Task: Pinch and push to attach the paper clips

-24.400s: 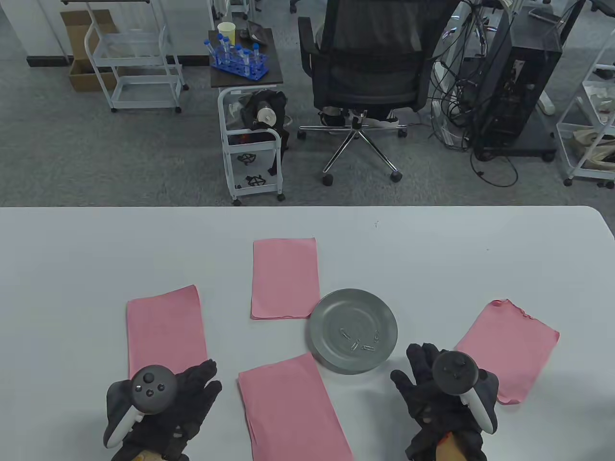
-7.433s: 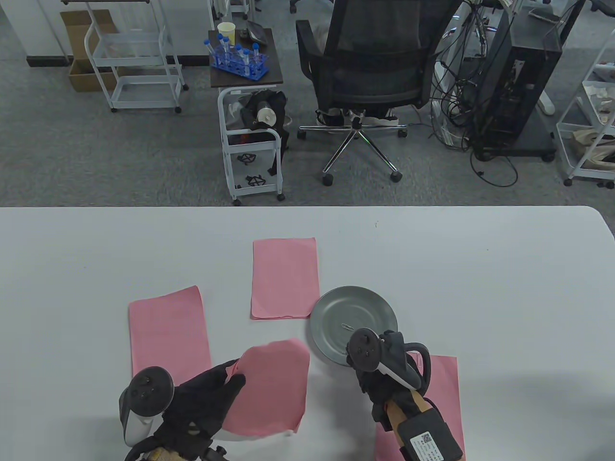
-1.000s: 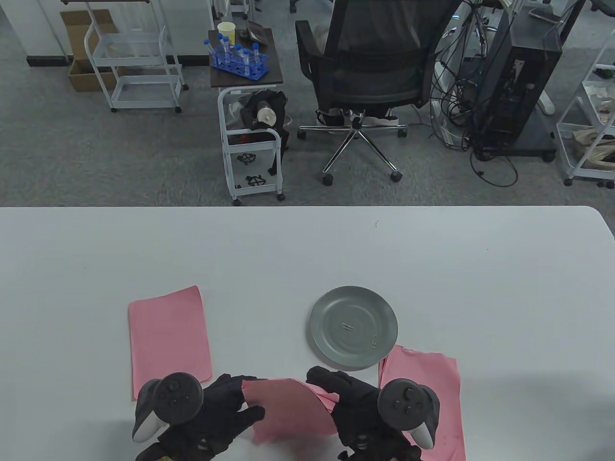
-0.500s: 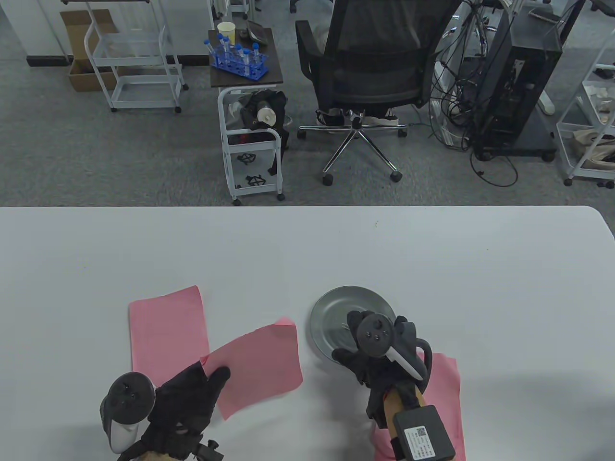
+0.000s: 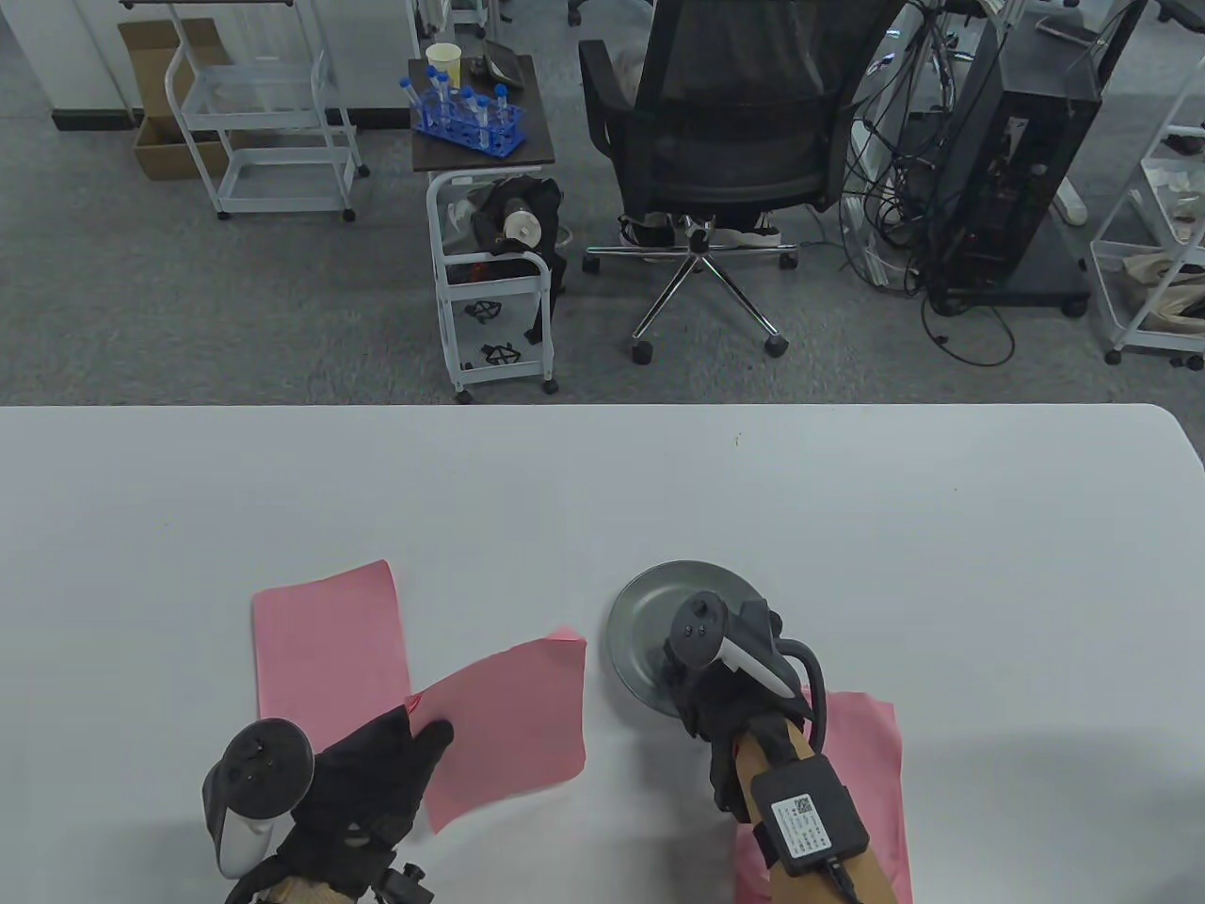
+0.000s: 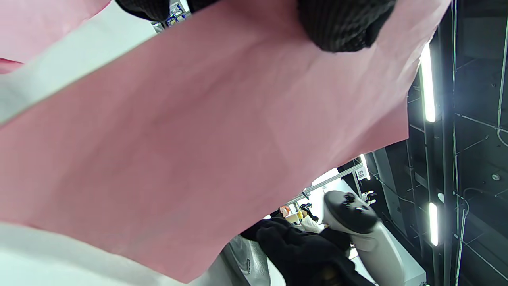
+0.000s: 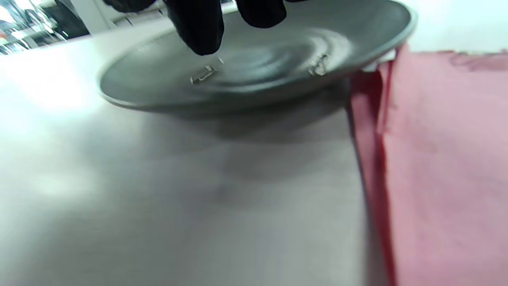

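Note:
My left hand (image 5: 419, 733) pinches the near left corner of a pink paper sheet (image 5: 513, 711) and holds it tilted above the table. In the left wrist view the sheet (image 6: 190, 143) fills the frame, with a fingertip (image 6: 341, 28) pressed on it. My right hand (image 5: 682, 673) hovers over the near side of the grey metal plate (image 5: 645, 607). In the right wrist view its fingertips (image 7: 198, 31) hang apart and empty just above the plate (image 7: 258, 91). Two paper clips lie in the plate, one (image 7: 204, 74) under the fingertips and the other (image 7: 319, 65) to the right.
A second pink sheet (image 5: 325, 640) lies flat at the left. A pink stack (image 5: 861, 753) lies under my right forearm, its corner against the plate's rim, and shows in the right wrist view (image 7: 444, 159). The far half of the white table (image 5: 602, 490) is bare.
A second ago both hands held the pink sheet near the front edge. The right hand let go and moved over the plate, then dropped lower. The left hand lifted the sheet leftward.

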{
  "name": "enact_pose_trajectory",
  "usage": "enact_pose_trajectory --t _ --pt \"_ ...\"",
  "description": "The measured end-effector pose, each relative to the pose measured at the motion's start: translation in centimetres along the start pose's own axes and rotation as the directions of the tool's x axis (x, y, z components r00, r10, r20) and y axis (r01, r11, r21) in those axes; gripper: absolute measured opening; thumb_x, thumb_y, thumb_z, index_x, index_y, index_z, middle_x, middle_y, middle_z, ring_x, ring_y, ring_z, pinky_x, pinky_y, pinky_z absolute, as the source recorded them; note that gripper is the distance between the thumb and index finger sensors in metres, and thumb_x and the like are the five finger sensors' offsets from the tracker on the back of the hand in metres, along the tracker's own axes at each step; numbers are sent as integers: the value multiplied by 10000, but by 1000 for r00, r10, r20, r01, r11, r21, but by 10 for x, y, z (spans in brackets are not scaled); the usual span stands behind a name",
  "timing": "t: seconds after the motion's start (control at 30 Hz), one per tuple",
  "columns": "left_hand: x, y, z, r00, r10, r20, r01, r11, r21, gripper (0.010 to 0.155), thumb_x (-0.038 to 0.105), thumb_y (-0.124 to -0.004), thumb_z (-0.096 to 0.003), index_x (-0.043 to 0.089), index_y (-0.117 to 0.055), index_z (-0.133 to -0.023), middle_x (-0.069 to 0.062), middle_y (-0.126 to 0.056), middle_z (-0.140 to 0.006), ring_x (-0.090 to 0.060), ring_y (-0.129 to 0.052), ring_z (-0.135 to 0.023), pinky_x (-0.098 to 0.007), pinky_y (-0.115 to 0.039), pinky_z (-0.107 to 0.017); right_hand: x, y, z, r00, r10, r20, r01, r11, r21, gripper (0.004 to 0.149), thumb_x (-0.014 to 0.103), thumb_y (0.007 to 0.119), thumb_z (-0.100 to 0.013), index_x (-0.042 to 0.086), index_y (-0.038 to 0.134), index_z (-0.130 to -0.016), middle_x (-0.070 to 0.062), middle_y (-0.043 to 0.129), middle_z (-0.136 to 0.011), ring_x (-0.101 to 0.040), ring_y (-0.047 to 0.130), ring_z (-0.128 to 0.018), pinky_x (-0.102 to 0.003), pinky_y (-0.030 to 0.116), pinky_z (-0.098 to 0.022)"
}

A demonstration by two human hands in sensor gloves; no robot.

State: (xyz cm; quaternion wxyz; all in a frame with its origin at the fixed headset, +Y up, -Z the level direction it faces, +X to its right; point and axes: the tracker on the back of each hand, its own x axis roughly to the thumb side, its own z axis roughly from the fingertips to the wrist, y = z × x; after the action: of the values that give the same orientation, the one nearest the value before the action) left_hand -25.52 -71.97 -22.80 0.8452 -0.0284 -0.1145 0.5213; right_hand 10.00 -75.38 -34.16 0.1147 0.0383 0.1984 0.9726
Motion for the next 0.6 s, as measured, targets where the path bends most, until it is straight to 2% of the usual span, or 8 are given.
enact_pose_trajectory --t 0.07,0.13,0.2,0.27,0.4,0.47,0.6 --pt "0 0 0 1000 -9 -1 9 1000 -3 440 423 -786 -468 311 -839 -891 44 -981 -838 -221 -966 -848 -582 -608 -748 3 3 5 1000 5 25 -4 999 -53 686 536 657 -383 257 479 -984 -74 415 -1072 -381 326 -1004 -629 95 -732" --pt "1 -1 0 1000 -18 1 18 1000 -6 440 422 -787 -468 311 -841 -890 46 -981 -838 -222 -966 -848 -583 -609 -747 6 10 4 996 89 19 -89 996 -33 890 631 721 -306 265 312 -1007 -53 300 -1093 -364 231 -1021 -626 56 -729" --pt "1 -2 1 1000 -31 4 31 999 -10 441 424 -787 -468 312 -840 -891 45 -981 -839 -221 -967 -849 -583 -609 -748 9 18 -3 980 197 -31 -197 980 1 961 657 738 -275 291 226 -1001 -23 195 -1104 -340 142 -1034 -618 8 -727" --pt "1 -2 1 999 -38 4 38 999 -11 440 424 -789 -467 312 -843 -889 47 -982 -838 -222 -967 -848 -584 -608 -748 10 23 -8 977 209 -34 -208 978 19 971 663 745 -255 310 230 -999 -14 180 -1103 -333 127 -1033 -614 -6 -725" --pt "1 -2 0 999 -41 3 41 999 -23 442 424 -790 -466 311 -843 -890 45 -983 -838 -221 -968 -849 -584 -609 -747 11 28 -13 982 186 -47 -184 982 37 846 623 749 -301 331 349 -986 -24 275 -1080 -337 207 -1015 -606 19 -732" --pt "1 -2 0 999 -39 2 39 999 -24 441 424 -791 -466 311 -845 -889 44 -984 -838 -223 -968 -849 -585 -609 -747 16 28 -6 980 199 -31 -200 978 -52 712 539 779 -346 317 483 -955 -28 431 -1045 -341 350 -988 -596 100 -757" --pt "0 -3 -1 999 -41 -5 41 999 -34 442 423 -792 -465 309 -846 -889 43 -985 -837 -222 -970 -847 -585 -610 -746 24 29 12 948 318 -22 -313 913 -263 513 453 830 -352 307 714 -829 24 753 -887 -292 711 -862 -569 407 -780"
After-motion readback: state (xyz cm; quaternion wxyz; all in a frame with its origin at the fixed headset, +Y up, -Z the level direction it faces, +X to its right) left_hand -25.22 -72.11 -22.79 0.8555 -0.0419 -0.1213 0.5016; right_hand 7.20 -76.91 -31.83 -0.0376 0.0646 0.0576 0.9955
